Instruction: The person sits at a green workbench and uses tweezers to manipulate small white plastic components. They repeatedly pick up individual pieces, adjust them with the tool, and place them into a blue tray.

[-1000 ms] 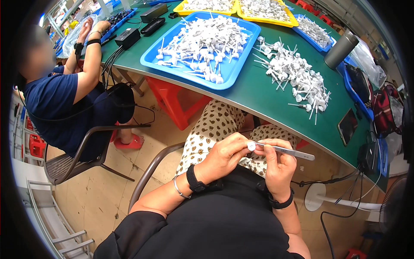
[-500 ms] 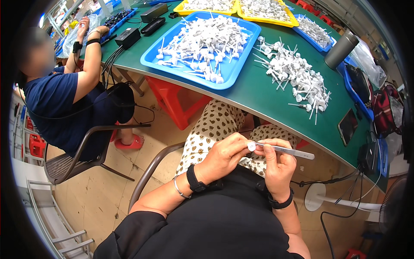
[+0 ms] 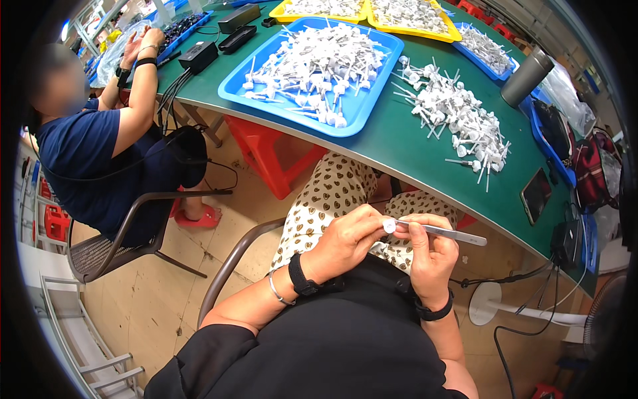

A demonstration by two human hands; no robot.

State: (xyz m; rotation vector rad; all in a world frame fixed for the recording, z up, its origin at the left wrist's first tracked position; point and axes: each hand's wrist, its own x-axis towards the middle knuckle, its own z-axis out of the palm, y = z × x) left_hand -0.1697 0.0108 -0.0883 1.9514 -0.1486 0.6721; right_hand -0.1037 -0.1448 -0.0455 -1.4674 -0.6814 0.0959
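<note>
Above my lap, my left hand (image 3: 345,241) pinches a small white part with a round head (image 3: 389,226) between thumb and fingertips. Metal tweezers (image 3: 458,235) lie in the closed fingers of my right hand (image 3: 430,249), their tips meeting the white part and their blunt end pointing right. Both hands nearly touch. Beyond them on the green table (image 3: 425,163) stands a blue tray (image 3: 229,93) heaped with white parts that have round heads and thin stems. To its right spreads a loose pile of the same parts (image 3: 458,113).
Yellow trays (image 3: 399,28) and another blue tray (image 3: 488,50) stand farther back. A dark grey flask (image 3: 527,78) and a phone (image 3: 535,195) are on the right. At the left a person (image 3: 100,153) sits by the table. A red stool (image 3: 272,153) stands under it.
My hands stay almost in place, with the tweezers still against the white part. The other person's hands have shifted slightly to the right.
</note>
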